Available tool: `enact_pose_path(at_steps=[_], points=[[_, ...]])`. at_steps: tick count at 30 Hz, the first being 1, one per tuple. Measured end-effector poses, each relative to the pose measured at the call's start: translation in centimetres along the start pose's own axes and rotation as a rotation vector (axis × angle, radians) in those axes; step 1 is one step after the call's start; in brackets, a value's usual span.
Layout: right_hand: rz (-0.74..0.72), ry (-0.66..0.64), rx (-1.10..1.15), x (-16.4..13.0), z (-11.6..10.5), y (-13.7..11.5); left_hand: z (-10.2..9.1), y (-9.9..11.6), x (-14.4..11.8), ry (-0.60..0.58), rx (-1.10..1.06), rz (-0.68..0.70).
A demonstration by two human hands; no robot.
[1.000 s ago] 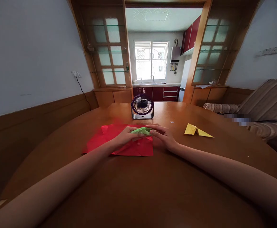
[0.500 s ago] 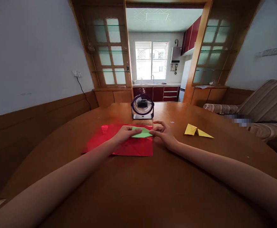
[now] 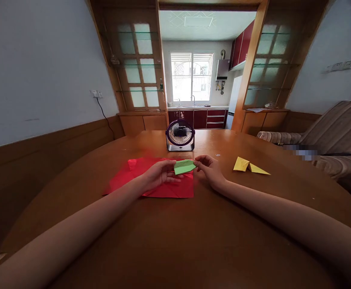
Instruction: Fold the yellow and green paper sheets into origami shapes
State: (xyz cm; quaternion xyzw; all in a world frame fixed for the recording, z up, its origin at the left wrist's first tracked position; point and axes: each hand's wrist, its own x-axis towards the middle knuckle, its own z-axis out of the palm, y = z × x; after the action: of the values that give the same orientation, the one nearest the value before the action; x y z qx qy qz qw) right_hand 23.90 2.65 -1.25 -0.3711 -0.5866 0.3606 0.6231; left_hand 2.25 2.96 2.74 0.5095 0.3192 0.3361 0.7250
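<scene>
Brown table (image 3: 175, 241) across lower frame, glossy toward far edge. Over red paper (image 3: 175, 191), at frame centre: green paper (image 3: 184, 166), right tip pinched in fingers of right hand (image 3: 210, 169). Left hand (image 3: 157, 173) at left edge of same, lower fingers loosely extended; cannot tell whether gripping. Yellow paper (image 3: 241, 164) right of centre; fan (image 3: 180, 133) above centre. Window (image 3: 186, 80) top centre, sofa (image 3: 341, 124) far right, pale wall (image 3: 43, 68) upper left.

The small folded paper (image 3: 184, 167) is light green, the spread paper (image 3: 178, 191) bright red, the other folded piece (image 3: 241, 164) yellow. The tabletop (image 3: 175, 241) is warm brown, the fan (image 3: 180, 134) dark purple and black (its base (image 3: 175, 148) greyer), the armchair (image 3: 341, 128) striped in beige and brown.
</scene>
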Motion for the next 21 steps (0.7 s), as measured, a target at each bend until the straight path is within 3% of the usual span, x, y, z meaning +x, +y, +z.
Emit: enact_pose_path(at_steps=[5, 8, 11, 14, 18, 21], points=[[-0.118, 0.23, -0.2, -0.3, 0.1, -0.2, 0.7, -0.4, -0.2, 0.127, 0.012, 0.077], [-0.077, 0.017, -0.183, -0.6, 0.4, -0.6, 1.1, -0.8, -0.1, 0.234, 0.002, 0.129], [-0.012, -0.23, -0.057, -0.7, 0.7, -0.9, 1.4, -1.4, 0.2, 0.219, 0.078, 0.261], [0.008, -0.253, 0.038, -0.8, 0.9, -1.0, 1.6, -1.9, 0.4, 0.186, 0.23, 0.365], [0.008, -0.257, 0.082, -0.8, 0.8, -0.8, 1.4, -2.0, 0.5, 0.132, 0.295, 0.362], [-0.029, -0.229, 0.048, -0.7, 0.7, -0.5, 0.8, -1.9, 0.6, 0.158, 0.406, 0.404]])
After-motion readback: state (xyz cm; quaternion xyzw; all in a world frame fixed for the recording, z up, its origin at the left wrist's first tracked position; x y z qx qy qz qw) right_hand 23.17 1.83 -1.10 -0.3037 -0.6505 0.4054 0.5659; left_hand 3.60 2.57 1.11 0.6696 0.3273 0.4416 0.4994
